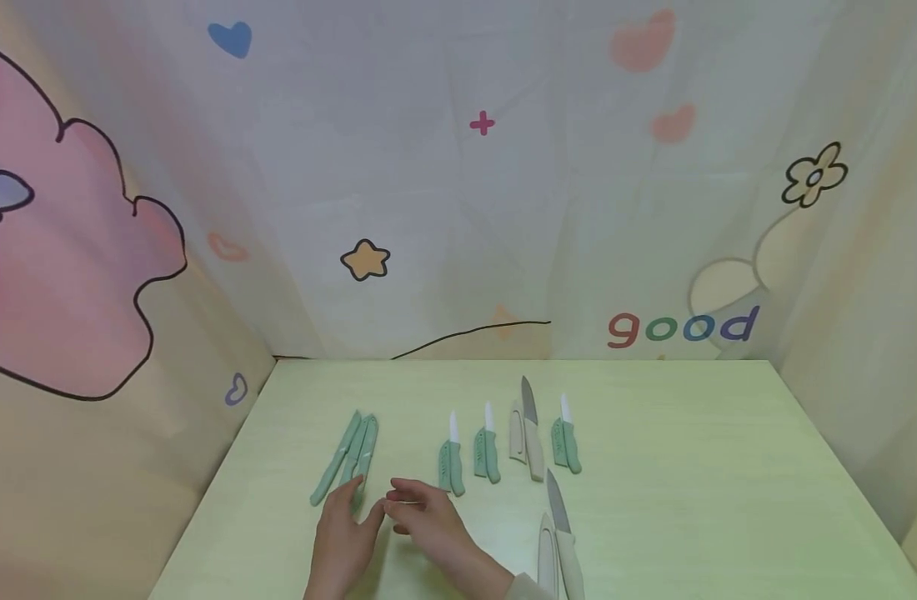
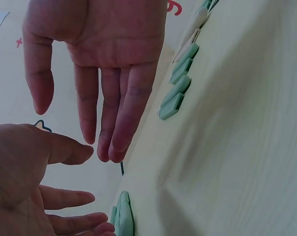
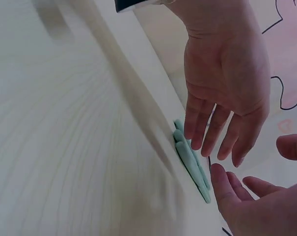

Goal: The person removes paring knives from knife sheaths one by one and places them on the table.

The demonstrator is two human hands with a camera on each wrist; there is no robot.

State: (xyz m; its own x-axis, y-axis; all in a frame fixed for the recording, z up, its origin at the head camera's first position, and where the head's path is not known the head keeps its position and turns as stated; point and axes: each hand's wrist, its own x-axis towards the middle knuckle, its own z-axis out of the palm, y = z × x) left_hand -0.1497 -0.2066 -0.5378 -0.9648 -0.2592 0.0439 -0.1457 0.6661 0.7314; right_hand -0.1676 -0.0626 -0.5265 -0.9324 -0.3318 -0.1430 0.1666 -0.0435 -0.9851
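Note:
My left hand (image 1: pixel 343 533) hovers above the near ends of three long green knives (image 1: pixel 333 465), which lie close together at the left and look sheathed. Its fingers are relaxed and hold nothing. Just right of it, my right hand (image 1: pixel 434 523) is raised over the table with loosely bent fingers, also holding nothing. The fingertips of both hands come close; whether they touch I cannot tell. Nearest to the right hand lies a small green-handled paring knife (image 1: pixel 457 471) with a white blade, its green sheath (image 1: pixel 444 467) alongside.
Further right lie two more green paring knives (image 1: pixel 492 457) (image 1: pixel 571 450) beside their sheaths. A beige-handled knife (image 1: pixel 533 450) with a grey blade lies among them with its sheath (image 1: pixel 516 433). Another beige knife (image 1: pixel 569 558) and sheath (image 1: pixel 547 558) sit nearer. A printed curtain (image 1: pixel 458 208) hangs behind the table.

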